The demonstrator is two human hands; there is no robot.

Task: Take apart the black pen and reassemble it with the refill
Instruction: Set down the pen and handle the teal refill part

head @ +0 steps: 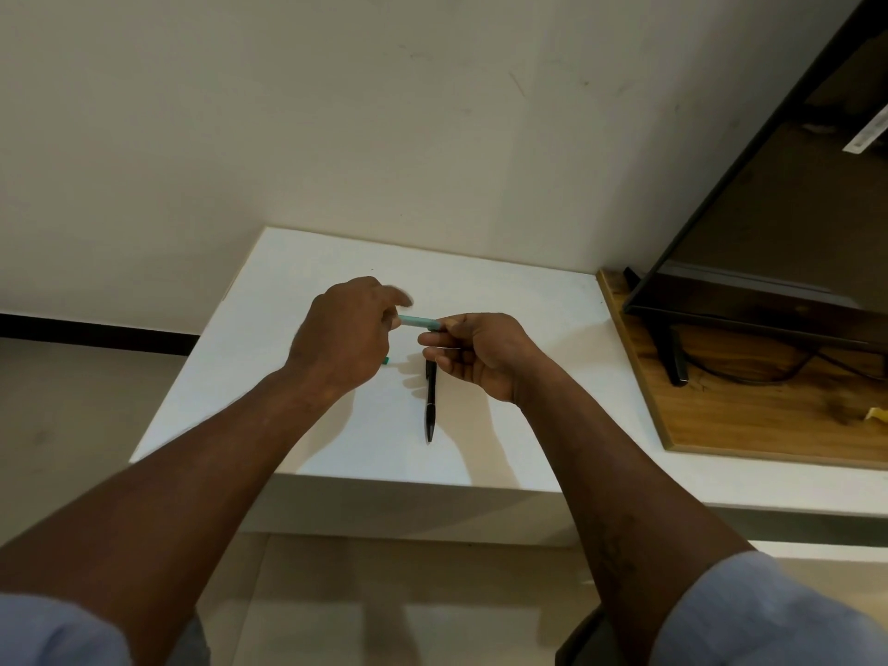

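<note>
— Where's the black pen (430, 406)?
— Lying flat on the white tabletop (336, 262), with nobody touching it, just under the right hand (475, 358). Its tapered tip points toward the near edge, and the far end is hidden beneath the fingers.
— So what are the hands on?
— A teal tube (418, 321), held level in the air above the tabletop between the two hands. The right hand's grip is pinched on the tube's right end, thumb against fingertip, with the other fingers curled below.
— And the left?
— The left hand (346, 329) has its grip closed on the tube's other end, which vanishes behind the fingers. One finger sticks out past it, too blurred to tell how it lies.
— Anything else there?
— A small teal bit (386, 361) peeks out on the tabletop right below the left hand, near the black pen but apart from it. Off to the right a dark television (749, 233) stands on a wooden board (745, 425), with a cable trailing across the wood. Both forearms are bare, with pale sleeves (769, 617) ending near the elbows.
</note>
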